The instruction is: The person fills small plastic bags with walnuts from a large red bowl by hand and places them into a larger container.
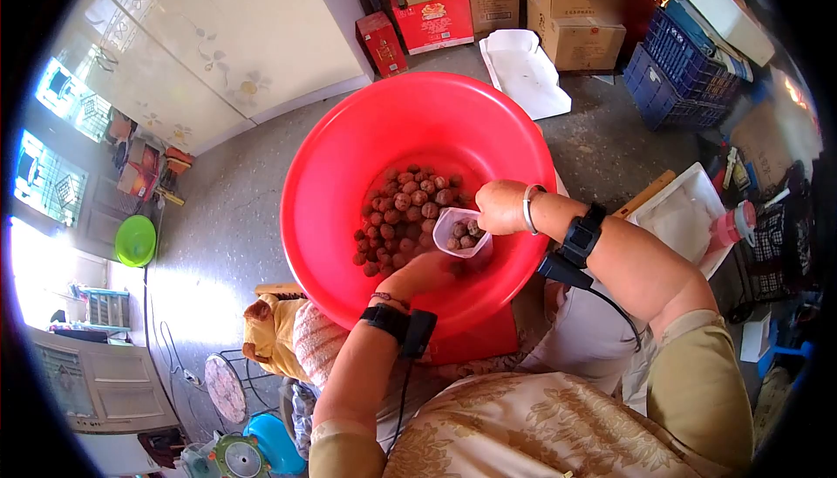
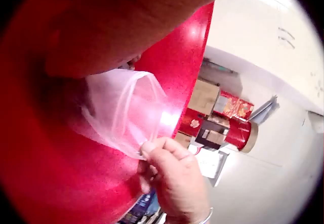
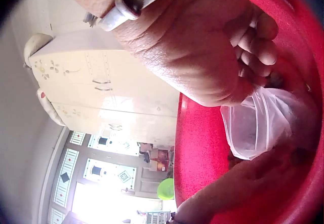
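A clear plastic bag (image 1: 453, 219) with several walnuts inside hangs within a big red basin (image 1: 327, 160). Thumb and fingers of my right hand (image 1: 506, 208) pinch the bag's rim; the left wrist view also shows this hand (image 2: 177, 176) at the edge of the bag's mouth (image 2: 136, 102). Low in the basin, my left hand (image 1: 427, 276) is beside the lower part of the bag, blurred, and its fingertips are hidden. Brown walnuts (image 1: 401, 203) lie piled on the basin's bottom, left of the bag.
Cardboard boxes (image 1: 575, 37) and a white foam tray (image 1: 523, 68) are beyond the basin. Blue crates (image 1: 671, 85) stand at the back right, a white foam box (image 1: 684, 216) at the right. A yellow cloth (image 1: 275, 334) lies near the basin's lower left.
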The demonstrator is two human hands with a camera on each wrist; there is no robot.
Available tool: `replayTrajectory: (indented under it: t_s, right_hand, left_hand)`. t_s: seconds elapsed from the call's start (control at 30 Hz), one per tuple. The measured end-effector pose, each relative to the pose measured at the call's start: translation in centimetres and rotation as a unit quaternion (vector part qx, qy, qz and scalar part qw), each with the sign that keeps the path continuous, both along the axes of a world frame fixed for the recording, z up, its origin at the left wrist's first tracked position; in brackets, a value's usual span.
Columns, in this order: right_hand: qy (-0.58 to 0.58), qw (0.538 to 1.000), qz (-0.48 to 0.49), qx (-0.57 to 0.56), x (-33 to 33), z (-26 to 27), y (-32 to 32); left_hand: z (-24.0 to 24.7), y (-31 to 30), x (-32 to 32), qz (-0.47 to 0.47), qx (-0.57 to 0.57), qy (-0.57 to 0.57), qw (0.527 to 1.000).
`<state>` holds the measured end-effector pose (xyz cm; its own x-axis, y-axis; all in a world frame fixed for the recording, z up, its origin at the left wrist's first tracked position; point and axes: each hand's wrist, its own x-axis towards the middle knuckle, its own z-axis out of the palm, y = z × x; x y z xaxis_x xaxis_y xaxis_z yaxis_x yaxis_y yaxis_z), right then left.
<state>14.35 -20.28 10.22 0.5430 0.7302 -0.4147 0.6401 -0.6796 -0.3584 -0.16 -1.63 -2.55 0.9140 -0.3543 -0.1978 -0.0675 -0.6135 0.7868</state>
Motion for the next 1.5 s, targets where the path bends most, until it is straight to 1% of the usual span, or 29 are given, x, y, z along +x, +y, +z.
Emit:
replayTrajectory:
  t_s: [0.03, 0.07, 0.13, 0.17, 0.23, 0.27, 0.33, 0.47, 0.57, 0.63, 0.67, 0.7, 0.73, 0.77, 0.8, 0.83, 0.87, 0.9, 0.93, 0.97, 1.03, 1.07, 1.2, 1.27, 1.3, 1.4, 1.43, 1.5]
  right_hand:
    - [-0.002, 1.000, 0.000, -0.003, 0.0, -0.1, 0.0]
    - [-0.003, 1.000, 0.000, -0.003, 0.0, -0.2, 0.0]
    - [-0.007, 1.000, 0.004, 0.006, 0.0, -0.3, 0.0]
    - [-0.007, 1.000, 0.004, 0.006, 0.1, -0.4, 0.0]
    - [0.019, 0.999, -0.007, -0.033, 0.3, -0.3, 0.2]
    - [0.019, 0.999, -0.006, -0.033, 0.4, -0.5, 0.2]
    - [0.005, 0.999, 0.000, -0.036, 0.5, -0.8, 0.4]
    - [-0.003, 1.000, 0.011, -0.027, 0.4, -0.7, 0.3]
    - [-0.008, 1.000, 0.023, -0.019, 0.3, -0.6, 0.3]
    - [0.004, 1.000, 0.019, -0.023, 0.2, -0.1, 0.3]
    - [0.003, 1.000, 0.019, -0.024, 0.2, -0.2, 0.3]
    - [0.000, 1.000, 0.022, -0.021, 0.3, -0.5, 0.3]
    - [-0.003, 1.000, 0.025, -0.019, 0.3, -0.6, 0.3]
    - [-0.003, 0.999, 0.026, -0.020, 0.3, -0.6, 0.2]
    - [0.001, 0.999, 0.022, -0.023, 0.3, -0.5, 0.2]
    - [0.005, 1.000, 0.018, -0.025, 0.3, -0.5, 0.3]
    - [0.004, 1.000, 0.018, -0.025, 0.3, -0.5, 0.2]
    - [0.001, 1.000, 0.021, -0.020, 0.4, -0.6, 0.2]
    - [-0.001, 1.000, 0.024, -0.015, 0.4, -0.8, 0.2]
    - [-0.002, 1.000, 0.024, -0.015, 0.4, -0.9, 0.2]
    - [-0.007, 1.000, 0.013, -0.006, 0.3, -1.0, 0.1]
    - [-0.007, 1.000, 0.013, -0.006, 0.3, -1.1, 0.1]
    - [-0.004, 1.000, 0.002, 0.001, 0.3, -1.0, 0.1]
    - [-0.002, 1.000, -0.001, -0.002, 0.2, -0.8, 0.1]
    - [-0.003, 1.000, 0.000, -0.003, 0.2, -0.6, 0.1]
    - [0.001, 1.000, -0.003, 0.000, -0.1, -0.1, 0.1]
    - [0.006, 1.000, -0.007, 0.003, -0.1, 0.0, 0.1]
    - [0.007, 1.000, -0.005, 0.000, -0.1, 0.2, 0.1]
  left_hand:
    - [-1.0, 0.0, 0.0, -0.018, -0.057, 0.011, 0.998]
    - [-1.9, 0.1, -0.1, -0.018, -0.057, 0.011, 0.998]
    - [-2.1, 0.1, -0.2, -0.040, -0.030, 0.025, 0.998]
    - [-2.2, 0.1, -0.2, -0.040, -0.030, 0.025, 0.998]
    - [-2.2, 0.0, -0.1, -0.029, -0.013, 0.065, 0.997]
    - [-2.2, 0.0, -0.1, -0.028, -0.013, 0.064, 0.997]
    - [-2.4, 0.3, 0.0, -0.027, -0.014, 0.118, 0.993]
    - [-2.8, 0.2, 0.4, -0.020, -0.007, 0.135, 0.991]
    - [-0.2, -0.3, 0.2, -0.019, -0.021, 0.137, 0.990]
    - [3.1, -0.7, -0.2, 0.069, 0.006, 0.087, 0.994]
    - [1.8, -0.1, 0.2, 0.068, 0.005, 0.086, 0.994]
    - [-0.5, 0.8, 0.8, 0.132, -0.008, 0.049, 0.990]
    - [-0.9, 1.2, 1.2, 0.196, -0.021, 0.012, 0.980]
    - [-1.3, 1.8, 1.5, 0.196, -0.023, 0.012, 0.980]
    - [-0.2, 2.3, 1.9, 0.316, -0.059, 0.025, 0.947]
    - [1.1, 2.4, 2.1, 0.431, -0.093, 0.038, 0.897]
    - [2.3, 2.2, 2.0, 0.431, -0.094, 0.038, 0.897]
    - [3.8, 1.9, 1.8, 0.469, -0.205, 0.015, 0.859]
    - [5.0, 1.6, 1.6, 0.500, -0.312, -0.008, 0.808]
    - [6.0, 1.5, 1.5, 0.500, -0.313, -0.008, 0.808]
    - [7.2, 1.3, 1.4, 0.486, -0.395, -0.019, 0.779]
    - [7.4, 1.2, 1.4, 0.485, -0.414, -0.024, 0.770]
    - [7.1, 1.2, 1.4, 0.460, -0.435, -0.026, 0.774]
    - [7.4, 0.9, 1.3, 0.430, -0.425, -0.015, 0.797]
    - [7.4, 0.7, 1.3, 0.430, -0.424, -0.015, 0.797]
    - [7.4, 0.4, 1.1, 0.343, -0.386, -0.034, 0.856]
    - [7.4, 0.4, 1.0, 0.343, -0.386, -0.034, 0.856]
    - [7.7, 0.4, 1.0, 0.352, -0.373, 0.015, 0.858]
